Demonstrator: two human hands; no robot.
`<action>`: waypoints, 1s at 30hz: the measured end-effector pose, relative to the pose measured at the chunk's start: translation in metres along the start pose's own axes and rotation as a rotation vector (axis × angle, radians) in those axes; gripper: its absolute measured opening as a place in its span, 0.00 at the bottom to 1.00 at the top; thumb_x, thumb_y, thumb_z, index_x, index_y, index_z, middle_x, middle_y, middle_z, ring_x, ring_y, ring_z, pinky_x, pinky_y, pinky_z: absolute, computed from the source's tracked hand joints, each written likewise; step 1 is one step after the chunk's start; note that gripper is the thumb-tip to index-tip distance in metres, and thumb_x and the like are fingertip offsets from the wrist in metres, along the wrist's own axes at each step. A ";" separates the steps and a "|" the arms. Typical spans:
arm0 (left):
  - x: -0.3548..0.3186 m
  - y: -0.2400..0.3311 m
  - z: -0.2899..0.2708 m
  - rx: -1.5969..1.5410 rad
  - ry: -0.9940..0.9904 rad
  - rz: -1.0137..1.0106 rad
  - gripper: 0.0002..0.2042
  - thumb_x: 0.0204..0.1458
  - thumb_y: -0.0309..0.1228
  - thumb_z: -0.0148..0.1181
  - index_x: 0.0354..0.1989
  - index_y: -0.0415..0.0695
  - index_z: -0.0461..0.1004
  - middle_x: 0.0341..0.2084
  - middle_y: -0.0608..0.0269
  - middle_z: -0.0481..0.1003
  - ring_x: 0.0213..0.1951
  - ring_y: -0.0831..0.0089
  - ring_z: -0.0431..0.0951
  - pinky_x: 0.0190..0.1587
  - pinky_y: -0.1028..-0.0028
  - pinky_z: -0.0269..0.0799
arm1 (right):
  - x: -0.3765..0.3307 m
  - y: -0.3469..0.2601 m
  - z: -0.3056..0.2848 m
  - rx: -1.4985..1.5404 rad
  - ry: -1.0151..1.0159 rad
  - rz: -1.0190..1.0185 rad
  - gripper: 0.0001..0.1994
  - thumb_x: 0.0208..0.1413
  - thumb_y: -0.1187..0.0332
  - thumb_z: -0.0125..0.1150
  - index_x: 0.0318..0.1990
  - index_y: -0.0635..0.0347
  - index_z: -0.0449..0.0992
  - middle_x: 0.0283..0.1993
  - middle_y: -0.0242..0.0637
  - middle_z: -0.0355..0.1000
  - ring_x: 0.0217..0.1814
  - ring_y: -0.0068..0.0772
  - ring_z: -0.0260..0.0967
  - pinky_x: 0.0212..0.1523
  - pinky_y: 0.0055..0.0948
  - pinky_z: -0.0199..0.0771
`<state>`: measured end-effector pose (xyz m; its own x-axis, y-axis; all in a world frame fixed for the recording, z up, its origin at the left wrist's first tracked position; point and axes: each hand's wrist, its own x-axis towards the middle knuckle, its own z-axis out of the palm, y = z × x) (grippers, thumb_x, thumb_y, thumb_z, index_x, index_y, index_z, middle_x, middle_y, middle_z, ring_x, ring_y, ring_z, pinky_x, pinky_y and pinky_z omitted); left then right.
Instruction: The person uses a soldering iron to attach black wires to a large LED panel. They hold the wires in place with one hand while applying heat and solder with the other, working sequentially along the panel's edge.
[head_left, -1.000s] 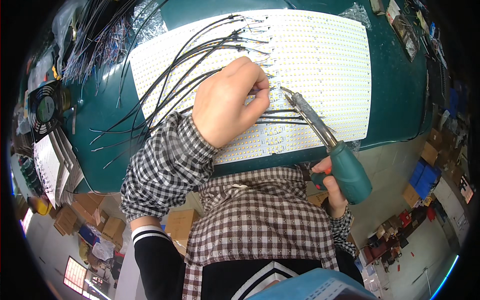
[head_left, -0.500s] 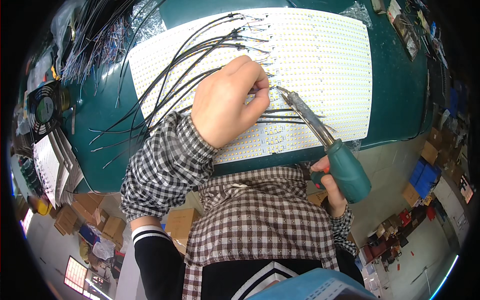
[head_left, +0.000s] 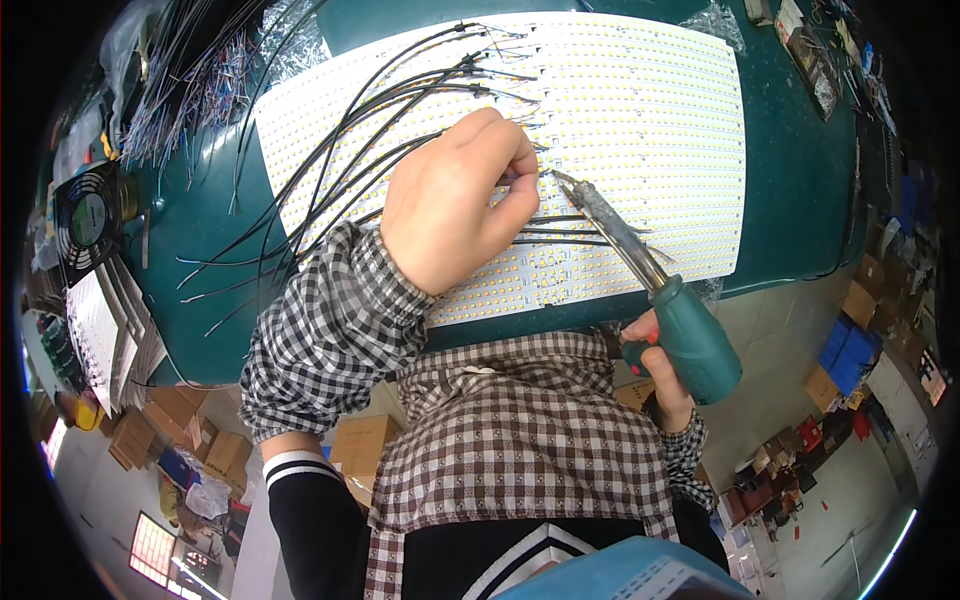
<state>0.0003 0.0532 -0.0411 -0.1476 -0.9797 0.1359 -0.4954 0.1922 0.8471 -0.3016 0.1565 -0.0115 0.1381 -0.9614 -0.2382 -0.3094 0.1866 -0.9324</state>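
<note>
A large white LED circuit board [head_left: 650, 130], dotted with rows of small yellow LEDs, lies on the green table. Over its middle, my left hand [head_left: 455, 195] is closed in a pinch on a thin black cable, mostly hidden by the fingers. My right hand [head_left: 665, 370] grips the green handle of a soldering iron [head_left: 700, 340], below the board's front edge. The iron's tip meets the board just right of my left fingertips. Several black cables [head_left: 350, 130] with thin bared leads run from the board's middle toward the left.
A bundle of loose wires [head_left: 200, 100] lies at the far left, above a black fan [head_left: 85, 215] and a stack of white sheets [head_left: 110, 330]. Clear plastic wrap [head_left: 715, 25] sits behind the board. A tray of scraps [head_left: 810, 70] stands at the back right.
The board has shifted very slightly. Both hands and the soldering iron keep almost the same place, with the tip still beside my left fingertips.
</note>
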 end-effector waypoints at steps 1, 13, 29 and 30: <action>0.000 0.000 0.000 0.000 0.002 0.003 0.04 0.52 0.21 0.65 0.33 0.40 0.76 0.29 0.62 0.75 0.27 0.73 0.76 0.28 0.75 0.73 | -0.001 0.002 -0.002 -0.021 -0.008 -0.009 0.30 0.51 0.63 0.80 0.57 0.72 0.76 0.38 0.37 0.83 0.40 0.27 0.81 0.47 0.30 0.81; 0.000 0.000 0.000 0.002 -0.002 -0.008 0.05 0.50 0.22 0.65 0.32 0.41 0.75 0.29 0.59 0.75 0.29 0.62 0.79 0.32 0.68 0.75 | 0.003 -0.011 0.002 0.013 0.002 -0.030 0.26 0.52 0.62 0.79 0.53 0.70 0.79 0.41 0.38 0.82 0.40 0.29 0.80 0.44 0.28 0.80; -0.008 0.016 0.008 0.351 0.182 0.302 0.06 0.51 0.23 0.67 0.35 0.43 0.77 0.36 0.63 0.76 0.35 0.64 0.77 0.35 0.66 0.72 | -0.003 -0.008 -0.008 0.061 0.031 -0.057 0.32 0.64 0.52 0.62 0.59 0.78 0.70 0.43 0.45 0.76 0.41 0.36 0.77 0.44 0.34 0.81; -0.007 0.020 0.011 0.336 0.091 0.312 0.06 0.51 0.24 0.68 0.35 0.44 0.76 0.35 0.62 0.75 0.36 0.62 0.77 0.36 0.64 0.72 | -0.004 -0.007 -0.008 0.075 0.050 -0.054 0.33 0.64 0.52 0.62 0.61 0.79 0.69 0.43 0.46 0.76 0.41 0.36 0.77 0.44 0.34 0.81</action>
<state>-0.0183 0.0650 -0.0310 -0.2650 -0.8703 0.4151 -0.6916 0.4716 0.5471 -0.3079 0.1577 -0.0013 0.1045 -0.9790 -0.1752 -0.2309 0.1474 -0.9617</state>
